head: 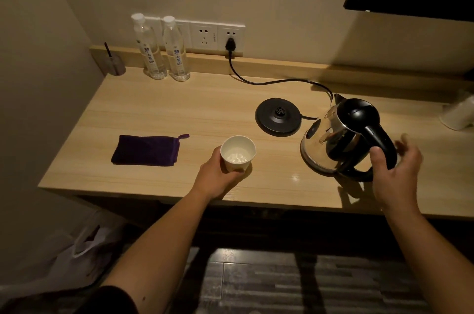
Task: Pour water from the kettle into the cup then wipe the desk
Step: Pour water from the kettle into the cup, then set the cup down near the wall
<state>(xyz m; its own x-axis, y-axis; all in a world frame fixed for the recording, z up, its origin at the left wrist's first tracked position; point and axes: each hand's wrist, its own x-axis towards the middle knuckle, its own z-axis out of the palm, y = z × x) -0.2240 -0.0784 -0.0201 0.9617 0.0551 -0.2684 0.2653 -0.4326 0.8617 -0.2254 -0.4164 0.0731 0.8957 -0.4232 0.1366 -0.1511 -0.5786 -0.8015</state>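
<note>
1. The fingers (237,174) of the left hand (218,177) are wrapped around the small white paper cup (238,153), which stands on the pale wooden desk (179,113) with water seen inside.
2. The right hand (396,172) is loosely spread beside the black handle of the glass and steel kettle (341,136); contact cannot be told.
3. The folded purple cloth (146,150) lies flat just left of the cup, long axis across, nearer the left hand; wiping is judged next.
</note>
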